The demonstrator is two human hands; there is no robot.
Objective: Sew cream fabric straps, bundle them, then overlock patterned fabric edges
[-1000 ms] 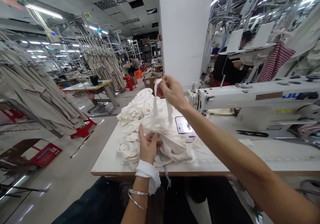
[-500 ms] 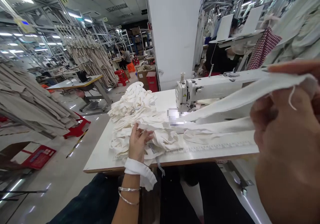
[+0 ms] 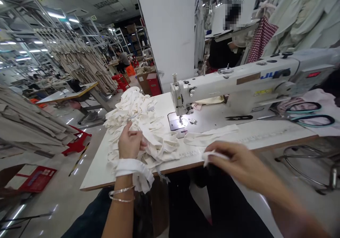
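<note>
My left hand is over a heap of white fabric strips on the sewing table's left side. Its fingers are curled in against a strip, partly hidden behind the hand. A loop of white cloth circles that wrist, above two silver bangles. Low at the table's front edge, my right hand pinches the end of a white fabric strip between thumb and fingers. Another strip lies flat by the ruler marking. Behind it stands a white sewing machine, its lamp lighting the needle plate.
Black thread snips lie under the machine arm. Scissors with black and teal handles rest on pale cloth at right. A white pillar rises behind the table. A co-worker sits beyond the machine. Garments hang at left.
My right hand has come down and left from its raised spot, and the long strip is no longer stretched across the machine. My left hand has shifted left over the heap. The view has turned right.
</note>
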